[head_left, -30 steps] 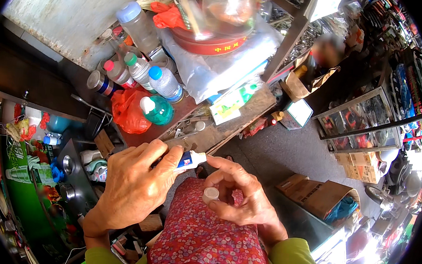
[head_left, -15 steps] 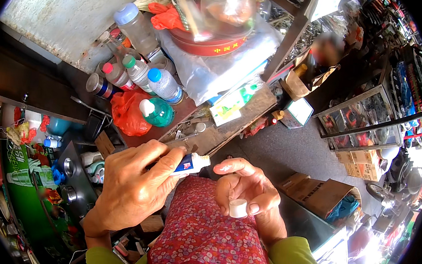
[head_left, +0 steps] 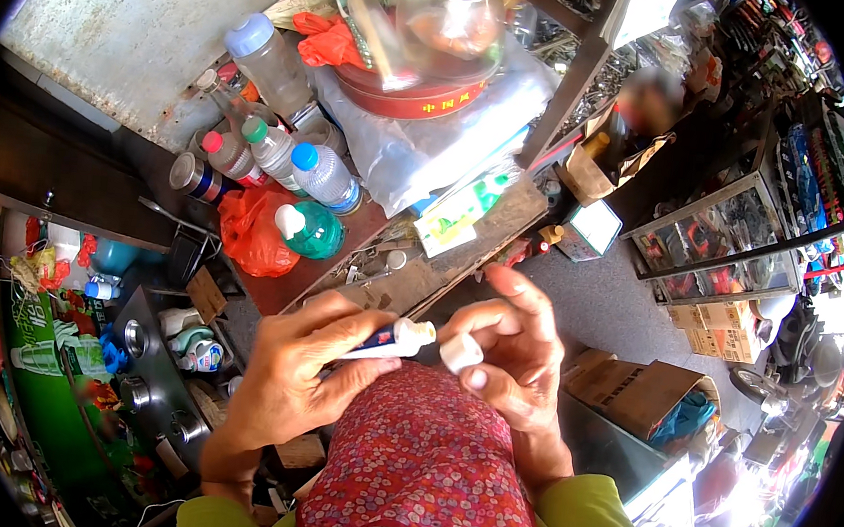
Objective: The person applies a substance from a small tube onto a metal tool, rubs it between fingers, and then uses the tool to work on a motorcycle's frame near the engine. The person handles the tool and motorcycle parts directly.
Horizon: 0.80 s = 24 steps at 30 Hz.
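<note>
In my left hand (head_left: 304,372) I hold a blue and white squeeze tube (head_left: 387,341), its uncapped nozzle pointing right. My right hand (head_left: 512,357) pinches a small white cap (head_left: 460,353) between thumb and a bent finger, with the index finger raised and apart. A small gap lies between the cap and the nozzle. Both hands are above a red flowered apron (head_left: 415,454) on my lap. Whether anything is on the raised fingertip is too small to tell.
Ahead is a wooden table (head_left: 369,294) with several plastic bottles, among them a green one (head_left: 312,230), and a red plastic bag (head_left: 254,229). A red round tin (head_left: 406,99) stands farther back. To the left is a gas stove (head_left: 157,361), to the right an open cardboard box (head_left: 621,396).
My left hand has turned and lowered slightly, bringing the tube nozzle rightward. The right hand has raised the cap close to the nozzle, and its index finger now points upward.
</note>
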### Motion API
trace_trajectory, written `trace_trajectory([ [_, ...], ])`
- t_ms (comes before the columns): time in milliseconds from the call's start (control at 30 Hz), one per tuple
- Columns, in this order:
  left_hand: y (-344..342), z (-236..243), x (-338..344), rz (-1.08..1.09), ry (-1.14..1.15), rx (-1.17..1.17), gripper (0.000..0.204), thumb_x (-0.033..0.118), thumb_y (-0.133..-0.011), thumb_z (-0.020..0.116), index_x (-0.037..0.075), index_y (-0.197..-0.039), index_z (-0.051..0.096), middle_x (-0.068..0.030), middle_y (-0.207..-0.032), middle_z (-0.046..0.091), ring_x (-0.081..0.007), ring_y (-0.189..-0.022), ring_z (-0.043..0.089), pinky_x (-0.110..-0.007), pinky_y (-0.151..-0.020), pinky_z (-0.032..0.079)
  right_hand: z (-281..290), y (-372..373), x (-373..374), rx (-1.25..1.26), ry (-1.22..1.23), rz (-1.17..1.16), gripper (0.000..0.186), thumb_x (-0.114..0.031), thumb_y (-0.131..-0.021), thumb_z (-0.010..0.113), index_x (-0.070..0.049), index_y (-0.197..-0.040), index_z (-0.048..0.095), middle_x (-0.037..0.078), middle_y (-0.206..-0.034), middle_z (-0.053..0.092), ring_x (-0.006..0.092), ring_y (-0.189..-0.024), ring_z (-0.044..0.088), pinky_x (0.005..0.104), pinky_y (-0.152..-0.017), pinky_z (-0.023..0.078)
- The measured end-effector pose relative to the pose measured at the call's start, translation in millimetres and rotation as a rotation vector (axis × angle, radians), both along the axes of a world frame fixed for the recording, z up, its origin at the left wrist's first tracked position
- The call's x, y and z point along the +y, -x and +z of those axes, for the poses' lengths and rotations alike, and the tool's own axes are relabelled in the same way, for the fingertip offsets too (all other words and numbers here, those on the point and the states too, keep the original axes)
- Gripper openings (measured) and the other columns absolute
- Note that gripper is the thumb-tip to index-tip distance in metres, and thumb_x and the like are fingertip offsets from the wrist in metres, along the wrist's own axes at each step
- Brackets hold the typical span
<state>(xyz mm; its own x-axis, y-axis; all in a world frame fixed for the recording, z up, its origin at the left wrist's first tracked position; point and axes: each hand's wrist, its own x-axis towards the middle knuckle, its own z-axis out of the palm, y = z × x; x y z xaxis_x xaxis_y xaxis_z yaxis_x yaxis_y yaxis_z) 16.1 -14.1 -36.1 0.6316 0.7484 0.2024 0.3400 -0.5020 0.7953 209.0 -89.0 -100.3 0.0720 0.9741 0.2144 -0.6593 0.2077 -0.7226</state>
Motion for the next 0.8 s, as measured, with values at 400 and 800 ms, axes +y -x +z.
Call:
trace_trajectory([
  [400,-9.9,-48.1,-25.8,0.025,0.265,-0.268,0.030,0.004,-0.079,0.075,-0.006,-0.105,0.066,-0.0127,-0.092,0.065,-0.0161,-0.079,0.063,-0.027,-0.067,0.049,21.8,-7.5,7.4,-0.839,0.043,-0.145,0.092,-0.003,-0.071,0.083,-0.005,-0.147,0.031,0.007,-0.093,0.066,0.0066,-0.066,0.059,0.0182,-0.061,0.046],
  [800,-0.9,-70.7,-35.9,0.082,0.331,-0.452,0.027,0.004,-0.082,0.071,-0.004,-0.106,0.066,-0.0106,-0.095,0.065,-0.0141,-0.082,0.062,-0.026,-0.071,0.046,31.9,16.1,13.6,-1.143,0.006,-0.303,0.105,-0.028,-0.069,0.085,0.005,-0.147,0.024,0.011,-0.090,0.069,0.0211,-0.090,0.064,0.0368,-0.101,0.038],
])
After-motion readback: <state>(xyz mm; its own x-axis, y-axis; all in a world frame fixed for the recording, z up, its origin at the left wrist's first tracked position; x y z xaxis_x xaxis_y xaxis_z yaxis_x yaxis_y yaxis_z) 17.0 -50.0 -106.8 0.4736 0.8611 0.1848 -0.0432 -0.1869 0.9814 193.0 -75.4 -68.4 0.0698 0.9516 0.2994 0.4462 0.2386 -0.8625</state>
